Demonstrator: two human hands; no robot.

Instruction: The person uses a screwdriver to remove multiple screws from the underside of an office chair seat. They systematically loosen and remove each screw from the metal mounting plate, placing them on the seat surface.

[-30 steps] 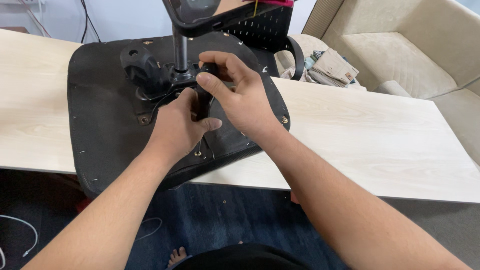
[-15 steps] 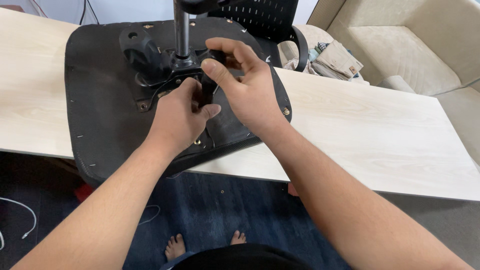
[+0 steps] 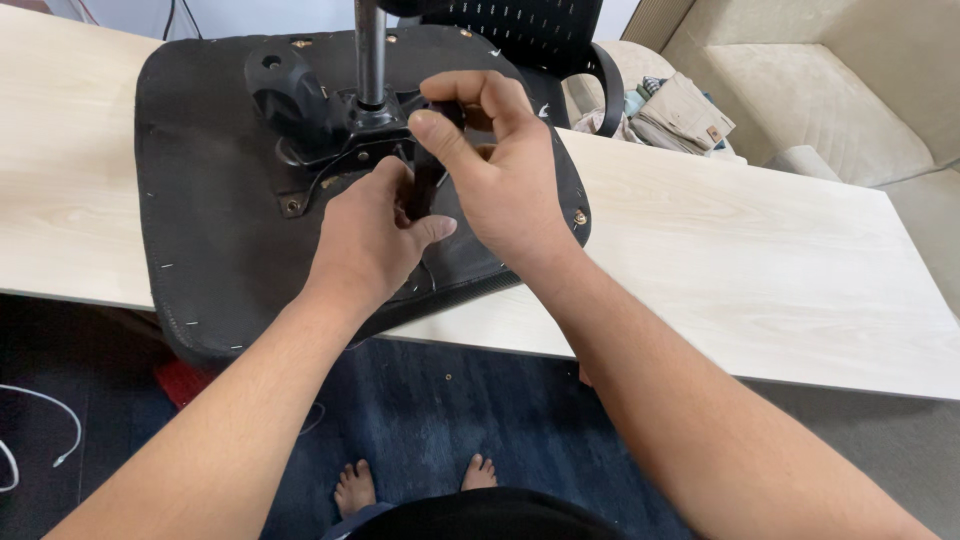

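Note:
An upturned black chair seat (image 3: 215, 200) lies on a pale wooden table (image 3: 760, 270). A metal post (image 3: 371, 50) rises from the black mechanism (image 3: 320, 115) bolted to its underside. A black lever handle (image 3: 428, 175) sticks out of that mechanism. My right hand (image 3: 500, 170) is closed around the upper part of the handle, thumb on top. My left hand (image 3: 370, 235) grips the handle's lower end from the left. Most of the handle is hidden by my fingers.
A black perforated chair back (image 3: 530, 35) stands behind the seat. A beige sofa (image 3: 820, 90) with folded cloth (image 3: 680, 110) is at the right rear. Below the table are a blue carpet, my bare feet (image 3: 415, 480), and a white cable (image 3: 40, 430) at left.
My view has shifted slightly downward. Both hands stay on the lever handle, with the right hand turned a little and its thumb shifted along the top.

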